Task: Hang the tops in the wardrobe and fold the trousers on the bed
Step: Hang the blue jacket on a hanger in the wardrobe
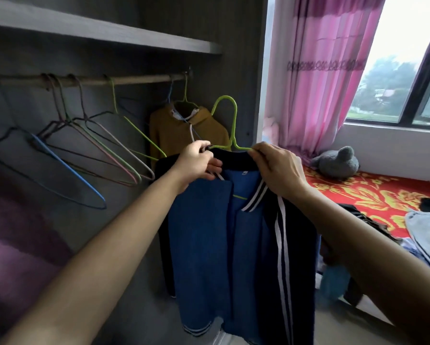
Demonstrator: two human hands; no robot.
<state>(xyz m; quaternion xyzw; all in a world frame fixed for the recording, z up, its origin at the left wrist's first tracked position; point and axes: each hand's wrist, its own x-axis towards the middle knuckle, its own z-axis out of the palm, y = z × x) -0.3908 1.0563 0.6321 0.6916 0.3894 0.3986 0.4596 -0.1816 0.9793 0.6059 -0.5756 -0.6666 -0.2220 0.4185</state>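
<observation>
Left hand (199, 163) is pinching the blue-and-black jacket (204, 245) at the collar. Right hand (278, 170) is pinching the green hanger (234, 123) inside it. The jacket is hanging below the wardrobe rail (139, 79), beside a mustard hoodie (169, 138) at the rail's right end.

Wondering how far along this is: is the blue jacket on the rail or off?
Off. The jacket is on a green hanger whose hook is free of the rail; left hand and right hand hold it.
</observation>
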